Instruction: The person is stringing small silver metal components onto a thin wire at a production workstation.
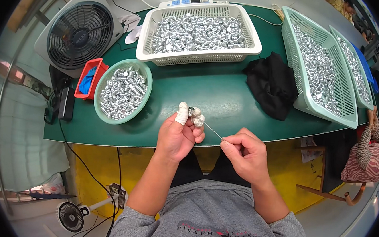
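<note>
My left hand (183,133), its thumb and some fingertips wrapped in white tape, pinches a small shiny metal part (192,111) above the front of the green table. My right hand (245,153) is closed on a thin metal rod (213,131), gripped between thumb and forefinger. The rod slants up and left, its far end reaching the part at my left fingertips. Whether its tip goes into the part is too small to tell. A round pale green basket (148,88) full of similar silver parts stands left of my left hand.
A white basket (198,57) heaped with metal parts stands at the back; long green baskets (305,94) hold more at right. Black cloth (272,86), a red bin (81,93) and a box fan (81,34) sit on the green table (192,85). Another person (366,159) sits far right.
</note>
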Tool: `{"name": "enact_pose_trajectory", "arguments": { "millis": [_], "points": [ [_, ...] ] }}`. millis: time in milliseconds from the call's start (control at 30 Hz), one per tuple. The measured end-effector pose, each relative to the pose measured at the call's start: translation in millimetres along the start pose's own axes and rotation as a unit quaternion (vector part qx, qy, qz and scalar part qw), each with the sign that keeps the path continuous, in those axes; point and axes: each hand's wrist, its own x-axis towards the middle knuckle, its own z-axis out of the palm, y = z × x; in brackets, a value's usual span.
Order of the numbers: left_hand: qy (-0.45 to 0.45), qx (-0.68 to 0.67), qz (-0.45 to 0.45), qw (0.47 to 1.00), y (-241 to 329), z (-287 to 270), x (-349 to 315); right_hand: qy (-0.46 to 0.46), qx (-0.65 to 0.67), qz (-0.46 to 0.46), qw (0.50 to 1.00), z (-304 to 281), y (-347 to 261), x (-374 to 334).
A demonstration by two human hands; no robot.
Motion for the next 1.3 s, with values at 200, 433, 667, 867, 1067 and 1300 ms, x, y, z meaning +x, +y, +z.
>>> {"name": "enact_pose_trajectory", "arguments": {
  "millis": [200, 433, 667, 867, 1067, 1300],
  "points": [
    [0.003, 0.014, -0.004, 1.0, -1.0, -0.5, -0.4, 0.0, 0.001, 0.0, 1.0, -1.5, 0.3, 1.0],
    [-0.022, 0.023, 0.017, 0.999, -3.7, -3.4, -0.8, -0.013, 0.018, 0.02, 1.0, -6.5, 0.3, 1.1],
    [-0.023, 0.126, 0.068, 0.989, -9.7, 4.0, -5.9, -0.052, 0.187, 0.141, 0.971, -15.0, -3.6, 5.7],
    [0.004, 0.211, 0.092, 0.973, -12.7, 3.0, -8.1, -0.066, 0.221, 0.121, 0.965, -6.3, 8.9, 4.7],
    [0.046, 0.234, 0.003, 0.971, -2.8, 15.1, -2.5, 0.045, -0.147, -0.178, 0.972, -8.1, 5.2, 3.9],
    [-0.109, 0.329, 0.069, 0.935, 1.3, -4.0, -11.1, -0.098, 0.397, 0.284, 0.867, -32.2, 18.4, -3.4]
  ]
}}
